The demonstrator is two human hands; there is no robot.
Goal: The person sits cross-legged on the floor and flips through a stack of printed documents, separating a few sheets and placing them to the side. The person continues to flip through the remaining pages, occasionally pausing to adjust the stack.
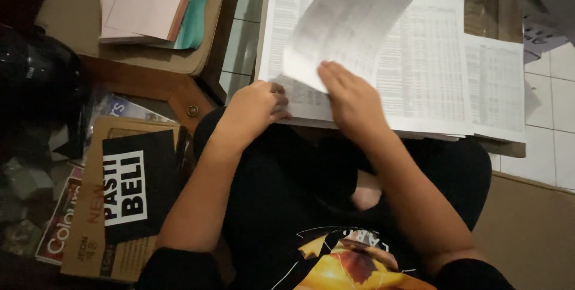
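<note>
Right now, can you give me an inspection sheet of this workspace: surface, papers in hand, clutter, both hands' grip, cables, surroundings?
Surface: pale tiled floor; the stack of white printed table sheets lies ahead of the person's lap.
Job's things: lifted white printed sheet, blurred, raised over the stack.
Clutter: pile of pink and teal paper pads on a brown cardboard sheet; black-and-white printed card on a brown cardboard box, left.
Grips: left hand presses the stack's near edge; right hand holds the lifted sheet's lower edge.
Cables: nothing seen.
Surroundings: dark rounded object far left, too dim to identify; loose magazines beside the box.
</note>
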